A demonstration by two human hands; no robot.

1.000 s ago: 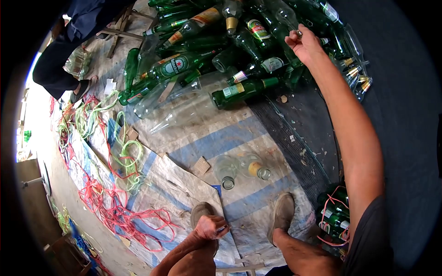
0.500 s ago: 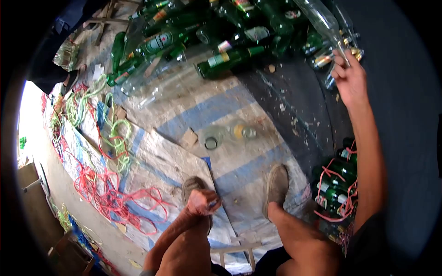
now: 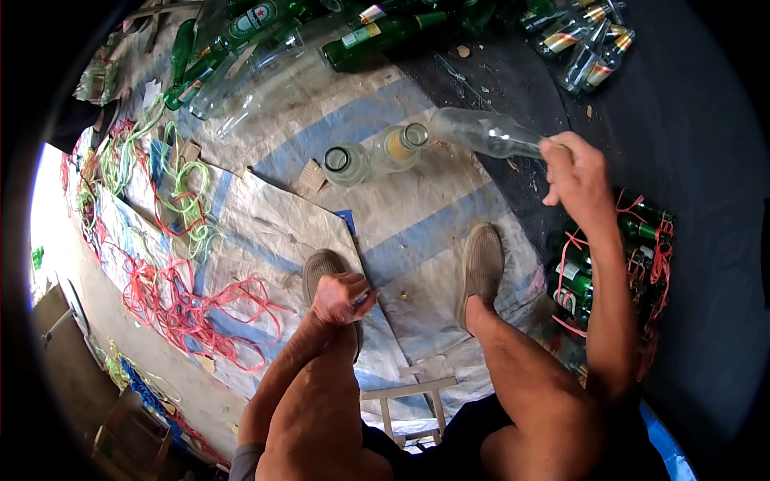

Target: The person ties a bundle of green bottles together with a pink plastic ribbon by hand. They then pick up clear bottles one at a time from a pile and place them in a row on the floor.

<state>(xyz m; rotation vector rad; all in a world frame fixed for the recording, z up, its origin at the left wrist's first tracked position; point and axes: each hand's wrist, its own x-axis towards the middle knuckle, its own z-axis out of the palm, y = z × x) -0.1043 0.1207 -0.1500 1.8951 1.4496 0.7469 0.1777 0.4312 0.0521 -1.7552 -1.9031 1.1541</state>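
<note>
My right hand (image 3: 579,172) grips a clear glass bottle (image 3: 481,132) by its neck; the bottle is tilted, its wide end pointing left. Just left of that end, two clear items of glass stand side by side on the striped sheet: an open-mouthed bottle (image 3: 345,167) and another bottle (image 3: 399,148) with a yellowish patch. My left hand (image 3: 343,298) is closed above my left shoe, near the knee. Its curled fingers hide whatever may be in them.
Green bottles (image 3: 385,40) lie piled at the far side, with gold-labelled clear bottles (image 3: 589,52) to their right. Green bottles tied with pink string (image 3: 573,276) are by my right leg. Tangled pink twine (image 3: 192,309) and green twine (image 3: 192,204) spread across the left.
My right hand has brought the clear bottle back from the far right pile, toward the two standing bottles. My view has tipped downward slightly. My left hand stays closed near the knee.
</note>
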